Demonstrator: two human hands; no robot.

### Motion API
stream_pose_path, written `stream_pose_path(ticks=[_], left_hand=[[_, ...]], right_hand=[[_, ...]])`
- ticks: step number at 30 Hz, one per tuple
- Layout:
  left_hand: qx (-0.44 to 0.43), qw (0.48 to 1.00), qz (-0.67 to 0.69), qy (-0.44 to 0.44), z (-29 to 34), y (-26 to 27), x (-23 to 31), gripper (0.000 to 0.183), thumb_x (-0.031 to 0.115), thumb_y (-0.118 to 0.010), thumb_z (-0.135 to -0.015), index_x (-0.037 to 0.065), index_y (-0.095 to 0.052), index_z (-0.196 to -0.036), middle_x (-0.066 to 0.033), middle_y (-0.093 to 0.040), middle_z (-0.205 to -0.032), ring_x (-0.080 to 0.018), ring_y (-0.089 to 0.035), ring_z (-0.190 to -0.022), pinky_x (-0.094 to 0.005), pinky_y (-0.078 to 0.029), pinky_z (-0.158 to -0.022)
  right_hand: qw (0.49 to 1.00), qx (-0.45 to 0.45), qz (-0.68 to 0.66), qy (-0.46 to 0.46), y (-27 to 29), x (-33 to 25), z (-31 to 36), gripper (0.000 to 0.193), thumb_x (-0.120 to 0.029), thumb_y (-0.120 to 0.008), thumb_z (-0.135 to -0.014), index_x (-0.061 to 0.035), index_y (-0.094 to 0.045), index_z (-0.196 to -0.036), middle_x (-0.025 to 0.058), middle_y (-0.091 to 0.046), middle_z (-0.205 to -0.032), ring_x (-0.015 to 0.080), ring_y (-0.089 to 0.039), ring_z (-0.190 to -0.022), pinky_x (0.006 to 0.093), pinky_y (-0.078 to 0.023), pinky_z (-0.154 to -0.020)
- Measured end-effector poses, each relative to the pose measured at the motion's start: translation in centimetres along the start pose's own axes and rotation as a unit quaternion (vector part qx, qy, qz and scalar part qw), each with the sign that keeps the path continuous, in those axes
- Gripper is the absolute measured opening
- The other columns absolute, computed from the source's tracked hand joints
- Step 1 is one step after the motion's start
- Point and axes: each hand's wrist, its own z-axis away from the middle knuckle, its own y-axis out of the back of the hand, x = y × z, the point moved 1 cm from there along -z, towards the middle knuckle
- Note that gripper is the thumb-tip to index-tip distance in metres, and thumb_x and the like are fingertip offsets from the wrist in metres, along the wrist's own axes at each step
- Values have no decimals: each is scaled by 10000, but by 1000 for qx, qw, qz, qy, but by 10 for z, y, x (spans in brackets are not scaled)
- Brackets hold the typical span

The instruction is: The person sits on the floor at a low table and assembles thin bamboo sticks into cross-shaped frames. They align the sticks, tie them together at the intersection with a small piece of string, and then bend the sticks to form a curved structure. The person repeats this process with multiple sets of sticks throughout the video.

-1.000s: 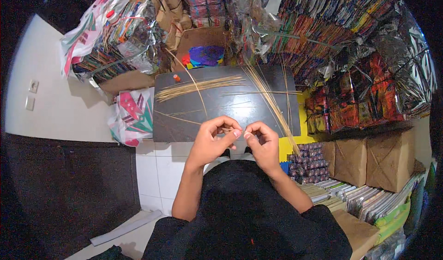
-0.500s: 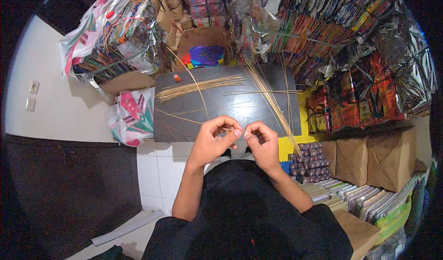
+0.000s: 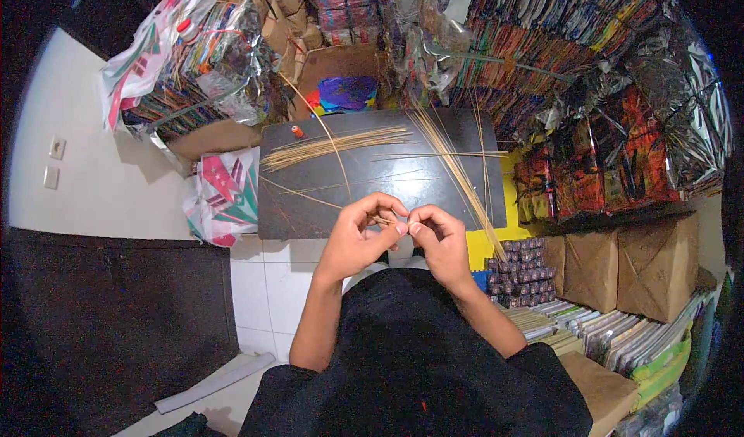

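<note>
My left hand is closed on thin bamboo sticks; one runs out to the left over the dark table, and an arched stick rises away from the same hand. Against its fingertips, my right hand makes a pinch. Whatever lies between the right thumb and forefinger is too small to make out. Both hands are just over the near edge of the black table. Beyond them lies a bundle of bamboo sticks, and a second bundle slants across the table's right side.
A small orange spool stands at the table's far left. Stacked plastic-wrapped packs crowd the back and right. Brown paper parcels and a pile of small dark packages are at the right. Loose sticks cross the tabletop.
My right fingertips have come slightly closer to the left ones and now touch them. The arched stick has shifted slightly. The bundles have not moved.
</note>
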Motion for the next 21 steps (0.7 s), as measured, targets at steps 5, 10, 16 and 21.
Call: stream_pose_path(ticks=[5,10,16,21], left_hand=[[3,1000,-1,-5,0,1,-1,183,78,-703,-892,7,-631,-1045,-29,-632,-905,-89,-622,-816,-264,-582,-656],[24,1000,4,5,-1,2,2,167,75,-703,-890,5,-640,-1029,-22,-627,-891,-85,-616,-813,-268,-585,-655],[29,999,17,9,0,4,3,162,80,-705,-889,6,-640,-1018,-20,-625,-886,-84,-614,-804,-269,-586,-650],[25,999,25,3,0,5,4,163,92,-708,-889,6,-639,-1009,-22,-624,-892,-86,-615,-803,-265,-582,-648]], right_hand=[[1000,-3,-10,-4,-2,-2,-1,81,-85,-614,-932,-3,-611,-929,-21,-587,-858,63,-520,-796,240,-443,-721],[1000,12,1,-29,2,1,-1,52,-61,-596,-927,-10,-597,-937,-32,-556,-835,58,-507,-779,237,-430,-703],[995,79,18,65,-3,5,-3,116,-29,-621,-884,-12,-608,-998,18,-599,-899,96,-538,-806,268,-453,-763],[978,50,130,154,-7,-11,-6,130,-36,-663,-859,-11,-643,-985,67,-639,-940,149,-580,-831,298,-468,-793]])
